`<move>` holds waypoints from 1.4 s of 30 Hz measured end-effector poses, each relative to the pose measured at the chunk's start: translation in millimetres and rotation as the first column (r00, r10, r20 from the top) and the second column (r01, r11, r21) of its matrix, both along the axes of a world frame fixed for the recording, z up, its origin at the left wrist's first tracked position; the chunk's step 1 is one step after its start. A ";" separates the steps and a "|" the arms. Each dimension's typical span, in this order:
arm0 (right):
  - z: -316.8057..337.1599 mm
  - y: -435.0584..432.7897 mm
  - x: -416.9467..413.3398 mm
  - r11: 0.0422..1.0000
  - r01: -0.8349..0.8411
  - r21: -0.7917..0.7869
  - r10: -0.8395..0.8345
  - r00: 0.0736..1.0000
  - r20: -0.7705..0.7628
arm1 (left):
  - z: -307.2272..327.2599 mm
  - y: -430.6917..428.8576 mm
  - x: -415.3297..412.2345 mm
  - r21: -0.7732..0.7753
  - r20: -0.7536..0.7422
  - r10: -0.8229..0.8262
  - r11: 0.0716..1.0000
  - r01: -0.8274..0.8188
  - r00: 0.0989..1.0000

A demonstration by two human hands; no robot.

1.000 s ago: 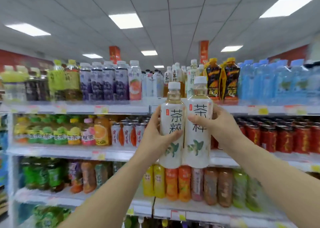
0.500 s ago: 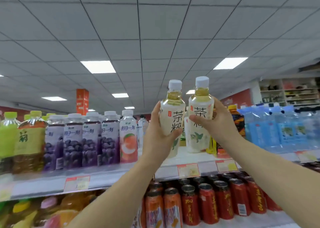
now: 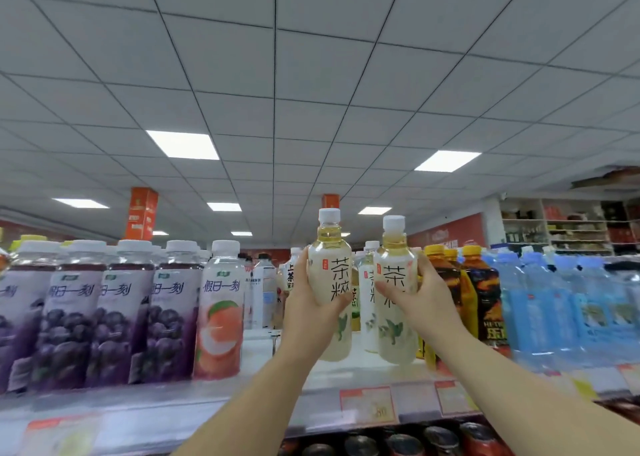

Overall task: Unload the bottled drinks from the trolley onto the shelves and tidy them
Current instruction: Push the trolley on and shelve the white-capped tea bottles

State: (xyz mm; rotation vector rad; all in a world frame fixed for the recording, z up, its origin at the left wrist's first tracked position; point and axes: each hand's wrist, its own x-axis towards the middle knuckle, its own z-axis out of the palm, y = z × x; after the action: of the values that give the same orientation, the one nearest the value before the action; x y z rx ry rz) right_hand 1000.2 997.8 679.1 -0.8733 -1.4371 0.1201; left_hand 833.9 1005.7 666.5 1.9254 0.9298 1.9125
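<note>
the left hand [image 3: 308,310] has its fingers curled round the lower half of a cream-labelled tea bottle [image 3: 330,272], thumb across the front of the label; the right hand [image 3: 426,303] grips a second tea bottle [image 3: 394,331] of the same kind just beside it at three o'clock, a little lower. both are upright with white caps and pale yellow drink in the neck, and the black writing down each label starts with 茶 (the character under it is partly covered by the thumbs). they are held above the front of the top shelf [image 3: 242,396]; whether their bases touch it cannot be told. a third matching bottle [image 3: 367,303] stands behind, between the two. at nine o'clock is a peach bottle [image 3: 220,317] marked 假日一刻, then a row of purple grape bottles [image 3: 72,317] with the same name. at three o'clock stand dark bottles with yellow caps [image 3: 481,300], then blue water bottles [image 3: 554,310]. price tags [image 3: 367,405] on the shelf edge are too blurred to read.
</note>
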 end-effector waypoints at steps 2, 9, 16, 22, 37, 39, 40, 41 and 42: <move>0.5 7.2 1.9 1.000 -0.009 -0.027 0.009 1.000 0.023 | 0.4 3.4 4.0 -0.038 0.014 0.002 0.999 -0.001 1.000; -2.5 29.5 7.9 0.981 -0.047 -0.188 0.059 0.996 0.061 | -7.1 16.2 18.3 -0.147 0.005 0.069 0.987 -0.068 0.998; -11.8 43.7 5.2 0.947 -0.011 -0.321 0.060 0.988 0.142 | -7.3 44.6 14.2 -0.268 -0.080 0.097 0.957 -0.115 0.992; -36.6 63.8 -0.6 0.918 0.154 -0.365 -0.072 0.971 0.229 | 8.3 95.2 8.4 -0.408 -0.318 0.178 0.861 -0.304 0.931; -59.9 14.8 -3.2 0.932 0.363 -0.002 -0.330 0.849 0.412 | 15.6 76.5 14.4 -0.281 -0.633 0.097 0.895 -0.346 0.768; -86.2 -18.0 5.5 0.934 0.335 0.129 -0.358 0.852 0.381 | -2.4 40.9 18.3 -0.036 -0.592 0.174 0.970 -0.242 0.787; -107.6 -33.7 12.6 0.930 0.330 0.162 -0.366 0.860 0.354 | -16.8 22.7 21.6 0.092 -0.531 0.194 0.981 -0.172 0.825; -134.4 -49.1 21.6 0.925 0.345 0.161 -0.380 0.863 0.333 | -34.8 3.6 26.7 0.198 -0.467 0.179 0.976 -0.095 0.866; -163.7 -64.6 31.2 0.921 0.368 0.127 -0.390 0.861 0.327 | -56.3 -15.9 33.4 0.256 -0.418 0.123 0.967 -0.013 0.900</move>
State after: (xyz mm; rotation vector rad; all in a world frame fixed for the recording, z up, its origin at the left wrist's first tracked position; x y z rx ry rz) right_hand 1031.5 933.2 515.4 -1.1530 -1.5522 -0.3938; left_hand 867.3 989.8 610.2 2.5700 0.9106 1.7358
